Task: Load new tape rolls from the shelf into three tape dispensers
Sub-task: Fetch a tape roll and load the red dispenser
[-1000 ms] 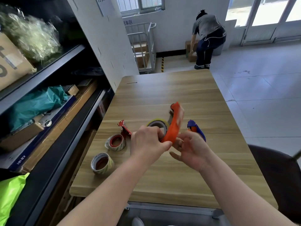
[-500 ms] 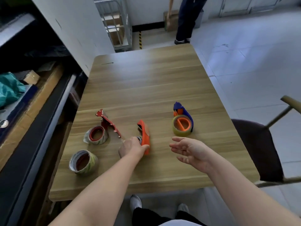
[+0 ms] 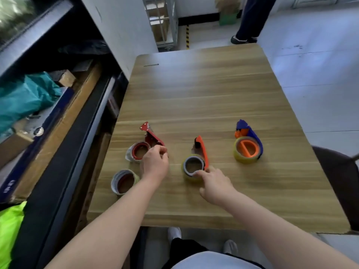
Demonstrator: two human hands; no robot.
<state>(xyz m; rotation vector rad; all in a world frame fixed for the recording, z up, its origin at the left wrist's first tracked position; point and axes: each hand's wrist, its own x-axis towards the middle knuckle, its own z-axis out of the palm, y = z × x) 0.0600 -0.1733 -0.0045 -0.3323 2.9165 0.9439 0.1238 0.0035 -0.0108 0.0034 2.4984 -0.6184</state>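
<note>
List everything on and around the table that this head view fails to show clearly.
- Red dispenser: its handle end is hidden under the left hand.
- Orange dispenser: the roll's seating is hidden; the right hand's fingers cover the near rim.
- Loose roll: its wrapper print is too small to read.
- Shelf: its upper part is blurred and cut off by the left edge.
- Bystander: cropped by the top edge, legs only.

wooden table [image 3: 204, 90] with three dispensers in a row: red [image 3: 150, 135], orange [image 3: 203, 150], blue [image 3: 250, 133]. left hand [image 3: 154, 165] pinching red dispenser's near end. right hand [image 3: 215, 184] fingertips on orange dispenser's roll [image 3: 192, 166]. loose roll [image 3: 124, 181] near left edge.
</note>
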